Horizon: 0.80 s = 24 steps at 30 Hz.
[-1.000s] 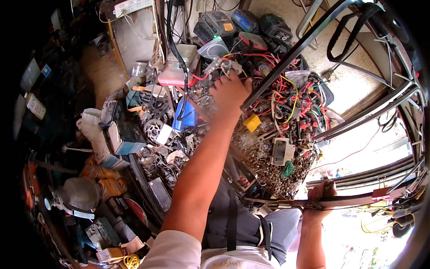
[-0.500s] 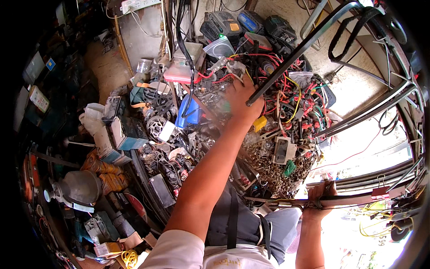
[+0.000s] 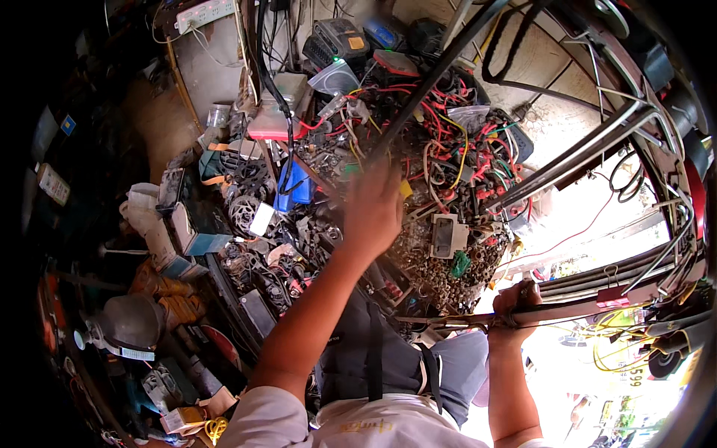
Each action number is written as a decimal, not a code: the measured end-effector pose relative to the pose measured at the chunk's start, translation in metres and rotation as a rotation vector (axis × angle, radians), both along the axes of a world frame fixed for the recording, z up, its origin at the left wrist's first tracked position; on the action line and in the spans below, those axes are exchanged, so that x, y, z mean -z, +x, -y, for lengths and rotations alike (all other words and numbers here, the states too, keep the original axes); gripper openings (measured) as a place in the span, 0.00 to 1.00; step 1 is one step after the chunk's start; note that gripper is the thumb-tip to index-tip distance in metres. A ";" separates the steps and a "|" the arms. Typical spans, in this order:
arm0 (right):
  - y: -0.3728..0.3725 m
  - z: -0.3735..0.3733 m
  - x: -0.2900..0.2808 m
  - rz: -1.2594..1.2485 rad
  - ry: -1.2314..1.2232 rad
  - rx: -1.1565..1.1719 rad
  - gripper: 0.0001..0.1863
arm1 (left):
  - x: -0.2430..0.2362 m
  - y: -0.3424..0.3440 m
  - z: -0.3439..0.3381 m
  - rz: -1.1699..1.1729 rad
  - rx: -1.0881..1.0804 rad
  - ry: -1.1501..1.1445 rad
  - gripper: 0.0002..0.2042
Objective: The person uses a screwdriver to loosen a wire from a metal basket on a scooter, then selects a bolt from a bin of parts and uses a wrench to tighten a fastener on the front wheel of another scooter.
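Observation:
My left hand (image 3: 376, 209) hangs over the middle of a heap of loose small parts, its fingers smeared by motion. Whether it holds anything cannot be made out. Near its fingertips lie a small yellow piece (image 3: 405, 189) and a tangle of red wires (image 3: 426, 112). Below and right of it spreads a pile of small screws (image 3: 448, 282), with a pale rectangular part with a dark window (image 3: 448, 237) and a green scrap (image 3: 460, 263) on top. My right hand (image 3: 517, 300) is closed around a long rail (image 3: 575, 286) at the bench's right edge.
Cordless tool batteries (image 3: 336, 45) and a clear box with a red rim (image 3: 278, 112) sit at the back. A blue box (image 3: 295, 187) stands left of the heap. A dark metal bar (image 3: 448, 61) slants across above it. Cartons (image 3: 196, 228) crowd the left.
My left hand has drawn back toward me from the wires at the rear of the heap. The right hand keeps its hold on the rail. The whole view has shifted slightly.

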State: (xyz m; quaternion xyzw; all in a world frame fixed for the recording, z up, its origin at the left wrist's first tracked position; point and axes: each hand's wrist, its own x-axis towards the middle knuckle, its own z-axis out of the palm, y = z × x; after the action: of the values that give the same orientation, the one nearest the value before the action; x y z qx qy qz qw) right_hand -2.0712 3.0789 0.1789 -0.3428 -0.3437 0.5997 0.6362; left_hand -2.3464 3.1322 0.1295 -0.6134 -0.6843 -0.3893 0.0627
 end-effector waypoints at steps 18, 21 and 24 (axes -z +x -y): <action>0.007 -0.004 0.010 -0.075 -0.015 0.056 0.11 | 0.047 0.030 0.127 1.074 0.004 -0.178 0.05; 0.006 -0.005 0.011 -0.043 -0.028 0.063 0.12 | 0.071 0.026 0.138 0.744 -0.056 -0.129 0.07; 0.010 -0.004 0.009 -0.078 -0.037 0.034 0.10 | 0.044 0.041 0.146 0.551 -0.013 0.017 0.19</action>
State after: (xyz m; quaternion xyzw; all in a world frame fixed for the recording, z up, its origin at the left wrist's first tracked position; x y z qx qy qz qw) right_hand -2.0613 3.0834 0.1697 -0.3367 -0.3014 0.6078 0.6529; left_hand -2.3058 2.9866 0.0851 -0.4792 -0.6762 -0.5470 -0.1181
